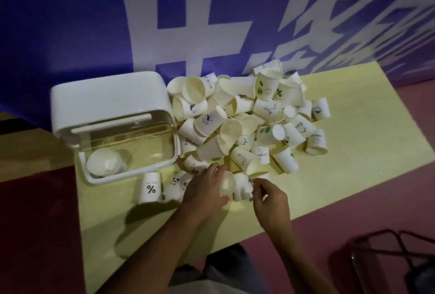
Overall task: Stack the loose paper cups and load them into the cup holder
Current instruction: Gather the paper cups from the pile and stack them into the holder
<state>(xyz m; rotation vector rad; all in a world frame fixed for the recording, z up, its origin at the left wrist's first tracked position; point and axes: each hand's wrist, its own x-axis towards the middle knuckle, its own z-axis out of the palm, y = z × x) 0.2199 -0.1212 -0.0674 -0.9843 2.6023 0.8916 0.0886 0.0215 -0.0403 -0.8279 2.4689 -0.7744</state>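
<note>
I have the left hand (207, 190) curled round the left cup (227, 183), which lies on its side with its mouth toward the right hand (270, 199). That hand pinches the right cup (243, 189) by its end. It is blurred, so I cannot tell which way this cup faces. The 2 cups touch at the near edge of the pile (247, 117), low over the yellow surface (353, 176).

I judge this to be the stacking step: 1 cup is about to be nested into the other. The next move calls for lining up base and mouth, then sliding them together without crushing the paper.

Just left of the hands, the % cup (150, 188) stands upside down, apart from the heap. The pile beyond holds several dozen cups, too tangled to count exactly. To its left sits 1 holder (113, 96), its lid raised, with what looks like 1 short stack (103, 162) inside. Nearly everything remains to be loaded. Behind hangs 1 blue banner (70, 23).
</note>
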